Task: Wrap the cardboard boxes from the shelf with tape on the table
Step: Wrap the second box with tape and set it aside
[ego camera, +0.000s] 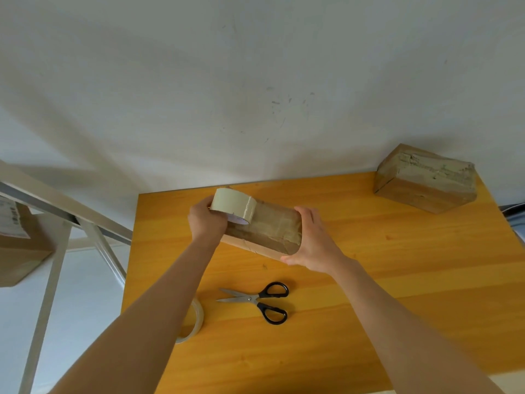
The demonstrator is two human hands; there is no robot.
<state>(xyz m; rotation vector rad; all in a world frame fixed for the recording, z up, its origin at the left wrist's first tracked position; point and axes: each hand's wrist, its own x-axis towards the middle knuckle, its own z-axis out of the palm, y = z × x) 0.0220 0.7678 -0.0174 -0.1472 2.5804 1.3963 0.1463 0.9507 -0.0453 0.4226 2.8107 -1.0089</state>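
Gripping a beige roll of packing tape (233,206) with curled fingers, the left hand (206,220) holds it against the top left end of a small brown cardboard box (267,233), whose upper face is already covered in glossy tape. The right hand (311,243) lies with fairly straight fingers flat against the box's right end, thumb by its lower near corner, steadying it. The box sits in the middle of the orange-yellow wooden worktop (383,294). Nearer the person lie black-handled scissors (257,301), blades parted and pointing left, and just left of them a second tape roll (197,319), half hidden by the left forearm. 1 more taped brown carton (426,180) stands at the far right corner against the white wall (227,81). On the left, a white metal shelf (93,220) carries another cardboard box (20,251)
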